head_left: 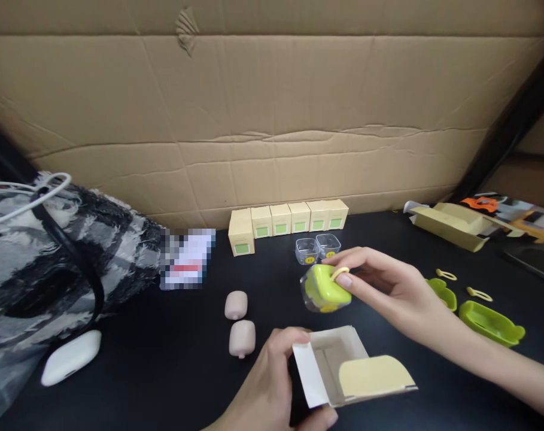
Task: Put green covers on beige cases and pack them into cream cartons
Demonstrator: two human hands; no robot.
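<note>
My right hand (383, 287) pinches a small green container (329, 286) by its pale yellow ring; the container has a clear outer cup with a yellow sticker. It hangs tilted above the table, just beyond a small open carton (343, 365). My left hand (276, 377) grips that carton by its left side, with the flaps spread and the inside bare. Behind the green container stand two clear cups (307, 251) with yellow stickers. Two pale pink rounded pieces (242, 339) lie left of the carton.
Several closed yellow boxes (280, 220) line the cardboard wall (272, 90). At right are green trays (491, 323), yellow loops (479, 294) and an open long carton (451, 224). A white case (72, 358), a fluffy fabric (119, 239) and cables occupy the left.
</note>
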